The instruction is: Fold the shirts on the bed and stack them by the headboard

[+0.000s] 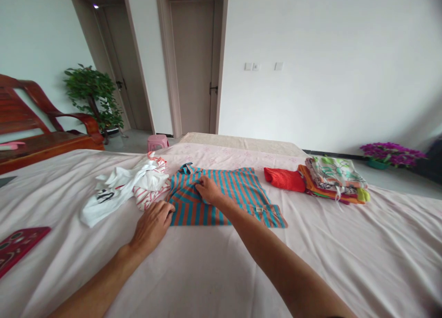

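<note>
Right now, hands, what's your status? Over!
Left hand on striped garment, near left corner; right hand curled on top. Garment spread out, rumpled at left. Crumpled white clothing close beside it.

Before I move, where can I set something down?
Bare sheet: between left arm and right arm, nearer than the striped cloth; right of the right arm, nearer than the stack; between red object and left arm. Crowded: left hand, right hand and white clothes at the striped cloth; red cloth against the stack.

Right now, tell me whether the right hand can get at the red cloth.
Probably yes: between the right hand and the red cloth lie only the striped garment and some sheet, nothing tall.
</note>
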The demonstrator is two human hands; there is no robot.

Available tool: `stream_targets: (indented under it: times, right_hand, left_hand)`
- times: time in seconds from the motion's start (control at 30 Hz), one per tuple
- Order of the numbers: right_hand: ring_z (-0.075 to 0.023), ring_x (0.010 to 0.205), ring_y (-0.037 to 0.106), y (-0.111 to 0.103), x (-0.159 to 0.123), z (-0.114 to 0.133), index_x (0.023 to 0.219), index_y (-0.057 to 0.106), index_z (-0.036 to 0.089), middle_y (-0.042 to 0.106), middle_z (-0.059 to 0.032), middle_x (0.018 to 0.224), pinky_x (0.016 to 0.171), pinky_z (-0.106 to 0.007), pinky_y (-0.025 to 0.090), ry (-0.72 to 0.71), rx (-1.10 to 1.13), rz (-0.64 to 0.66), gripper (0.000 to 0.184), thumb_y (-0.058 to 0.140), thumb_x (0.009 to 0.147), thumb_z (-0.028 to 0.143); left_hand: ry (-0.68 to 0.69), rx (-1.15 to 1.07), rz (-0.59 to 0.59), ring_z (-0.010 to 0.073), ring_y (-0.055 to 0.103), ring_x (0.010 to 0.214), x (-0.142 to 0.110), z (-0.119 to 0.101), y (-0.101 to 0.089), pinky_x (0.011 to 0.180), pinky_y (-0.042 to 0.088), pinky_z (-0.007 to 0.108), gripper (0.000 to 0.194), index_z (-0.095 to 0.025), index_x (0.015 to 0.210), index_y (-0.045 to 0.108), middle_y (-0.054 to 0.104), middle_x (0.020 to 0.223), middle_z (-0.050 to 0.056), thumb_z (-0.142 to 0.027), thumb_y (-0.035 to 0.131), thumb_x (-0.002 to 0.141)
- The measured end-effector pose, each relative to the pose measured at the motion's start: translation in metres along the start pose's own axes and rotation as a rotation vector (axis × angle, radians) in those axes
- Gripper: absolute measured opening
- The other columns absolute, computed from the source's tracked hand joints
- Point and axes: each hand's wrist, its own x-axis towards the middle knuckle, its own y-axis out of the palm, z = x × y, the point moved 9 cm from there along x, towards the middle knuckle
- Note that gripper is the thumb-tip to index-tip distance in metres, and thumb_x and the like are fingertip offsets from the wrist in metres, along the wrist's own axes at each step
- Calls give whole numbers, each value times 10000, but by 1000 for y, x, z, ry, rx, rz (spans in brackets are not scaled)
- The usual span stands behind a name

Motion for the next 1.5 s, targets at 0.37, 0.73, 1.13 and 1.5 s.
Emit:
stream_targets:
  times: [0.37, 0.73, 1.13, 1.5]
  right_hand:
    - [-166, 867, 639, -30, -6, -29, 1078, 663, 228, 717, -30, 975, 725, -239, 428, 131, -8, -43, 233, 492, 922, 259]
    - [-197, 937, 648, -11, -29, -27, 1286, 564, 230, 717, -30, 971, 776, -270, 459, 142, -2, 24, 502, 626, 788, 234]
    - [-208, 1156, 570, -53, -60, -5, 1322, 551, 178, 601, -110, 1286, 969, -300, 436, -62, -220, -138, 461, 407, 892, 97]
    - [-272, 1461, 272, -38, -107, -45, 1485, 399, 138, 347, -135, 1562, 1202, -463, 192, -201, -513, 22, 587, 378, 1009, 480]
  left_hand:
    - [52, -16, -1, 223, 593, 1002, 2, -4, -1, 913, 466, 404, 169, -217, 966, 625, 652, 1009, 44, -153, 481, 907]
    - [143, -36, 81, 240, 468, 1342, 17, -37, 22, 1147, 358, 458, 391, -231, 1318, 578, 566, 1401, 75, -321, 458, 958]
    - [133, -75, 202, 229, 501, 1321, 38, -47, 30, 1138, 330, 495, 445, -256, 1380, 543, 586, 1397, 89, -355, 344, 995]
    - [57, 91, 140, 289, 356, 1431, 61, -44, 72, 1140, 286, 493, 536, -230, 1423, 499, 433, 1529, 126, -478, 397, 959]
